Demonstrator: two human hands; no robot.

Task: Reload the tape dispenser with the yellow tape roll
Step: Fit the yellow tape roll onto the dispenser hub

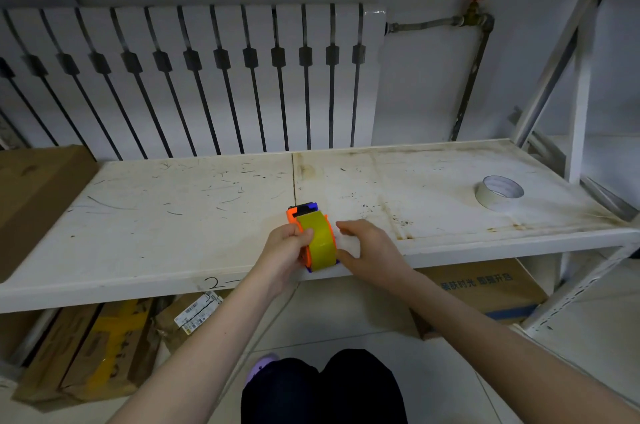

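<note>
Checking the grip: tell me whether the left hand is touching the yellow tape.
Touching. The head view shows the left hand wrapped on the dispenser, thumb pressed onto the yellow tape.

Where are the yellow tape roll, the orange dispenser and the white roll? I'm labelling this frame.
yellow tape roll (320, 238), head view, on its outer yellow band.
orange dispenser (292, 214), head view, on its top orange edge.
white roll (485, 199), head view, on its outer wall.

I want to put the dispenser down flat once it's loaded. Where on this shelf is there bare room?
Most of the shelf is bare: the wide stretch left of the tape dispenser up to the cardboard box, and the patch between the right hand and the white tape roll. Only the front-middle, around both hands, is crowded.
</note>
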